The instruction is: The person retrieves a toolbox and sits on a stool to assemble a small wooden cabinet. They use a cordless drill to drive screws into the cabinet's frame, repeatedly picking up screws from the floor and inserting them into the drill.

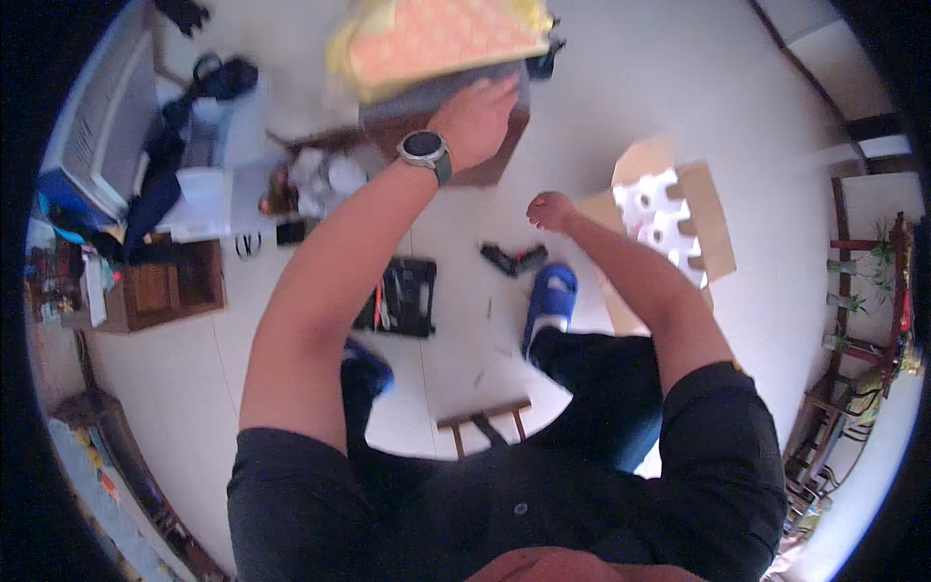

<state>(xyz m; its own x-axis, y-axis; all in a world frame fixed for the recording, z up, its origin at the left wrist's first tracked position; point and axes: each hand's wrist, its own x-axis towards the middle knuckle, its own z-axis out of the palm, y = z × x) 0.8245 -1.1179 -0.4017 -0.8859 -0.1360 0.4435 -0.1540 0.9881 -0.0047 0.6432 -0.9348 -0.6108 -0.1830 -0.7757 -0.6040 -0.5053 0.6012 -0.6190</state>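
Observation:
My left hand [475,121], with a watch [423,147] on its wrist, lies with fingers stretched out against the grey upper part [388,109] of a brown, box-like piece of furniture [490,167]. On top of it sits a yellow-edged cushion or cloth [446,39] with a pink pattern, blurred. My right hand [551,210] hovers over the floor with its fingers curled in and nothing visible in them. Below it lies a black power tool with red parts [514,258], seemingly a cordless drill. An open black tool case [405,296] with a red-handled tool lies between my feet.
An open cardboard box [713,218] holding white pieces with round holes stands right. Blue slippers [553,291] are on my feet. A small wooden stool [483,415] is near my body. Left are a wooden cabinet [170,291] and plastic bags [325,182]; plants [853,267] line the right.

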